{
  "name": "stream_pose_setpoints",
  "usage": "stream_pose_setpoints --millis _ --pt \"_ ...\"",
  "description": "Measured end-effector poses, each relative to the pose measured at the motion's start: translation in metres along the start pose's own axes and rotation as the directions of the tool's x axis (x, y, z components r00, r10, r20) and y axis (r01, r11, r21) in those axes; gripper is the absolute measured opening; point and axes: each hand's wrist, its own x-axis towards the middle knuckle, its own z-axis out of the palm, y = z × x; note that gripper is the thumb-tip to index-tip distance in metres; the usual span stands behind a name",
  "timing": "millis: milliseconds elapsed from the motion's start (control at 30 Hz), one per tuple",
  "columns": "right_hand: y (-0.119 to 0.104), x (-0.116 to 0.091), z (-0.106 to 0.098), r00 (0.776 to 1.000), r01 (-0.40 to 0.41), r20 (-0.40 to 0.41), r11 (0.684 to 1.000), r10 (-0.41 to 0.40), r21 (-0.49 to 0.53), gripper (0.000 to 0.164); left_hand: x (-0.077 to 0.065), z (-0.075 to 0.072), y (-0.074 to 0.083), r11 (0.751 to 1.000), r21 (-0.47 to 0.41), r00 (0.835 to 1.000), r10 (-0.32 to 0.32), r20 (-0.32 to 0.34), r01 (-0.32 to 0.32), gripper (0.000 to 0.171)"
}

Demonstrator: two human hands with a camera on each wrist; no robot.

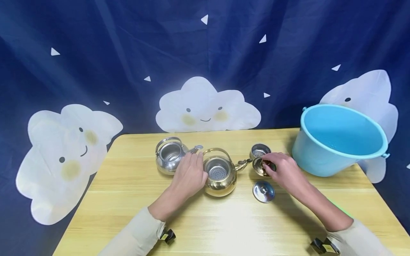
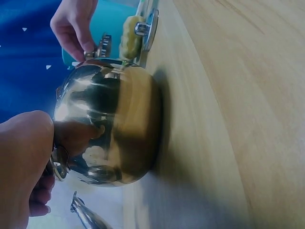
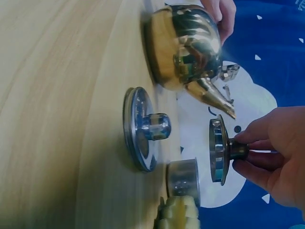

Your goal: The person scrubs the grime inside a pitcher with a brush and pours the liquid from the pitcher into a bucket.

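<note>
A gold teapot [image 1: 221, 186] with a perforated strainer [image 1: 217, 173] in its mouth stands mid-table, spout to the right. My left hand [image 1: 189, 174] grips it at the handle's left base, its fingers curled there in the left wrist view. My right hand [image 1: 285, 170] pinches the knob of a gold lid [image 3: 218, 150], which is held above the table, right of the spout. Below it lies a silver lid [image 1: 263, 192], knob up. Just behind the gold lid stands a small silver strainer cup [image 1: 260, 149]. An uncovered silver teapot [image 1: 163, 165] stands left of the gold one.
A large light-blue bucket [image 1: 336, 165] stands at the back right, close to my right hand. In the right wrist view a bumpy yellow thing [image 3: 183, 214] lies near the strainer cup. Behind the table's back edge hangs a blue curtain [image 1: 205, 46] with clouds.
</note>
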Motion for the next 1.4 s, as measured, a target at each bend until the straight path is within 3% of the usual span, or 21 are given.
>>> stream_pose_setpoints --millis 233,567,1400 --pt "0.006 -0.002 0.012 1.0 -0.007 0.028 1.0 0.007 -0.004 0.023 0.0 -0.001 0.001 1.0 0.0 1.0 0.003 0.013 -0.003 0.056" --pt "0.013 -0.002 0.027 0.999 0.049 0.001 0.999 -0.049 -0.013 0.021 0.001 -0.002 0.001 1.0 0.005 1.0 0.004 -0.013 -0.004 0.054" --pt "0.015 -0.002 0.042 0.998 0.01 0.057 1.0 -0.009 -0.004 0.022 0.001 -0.002 0.002 1.0 0.002 1.0 -0.014 0.012 0.014 0.055"
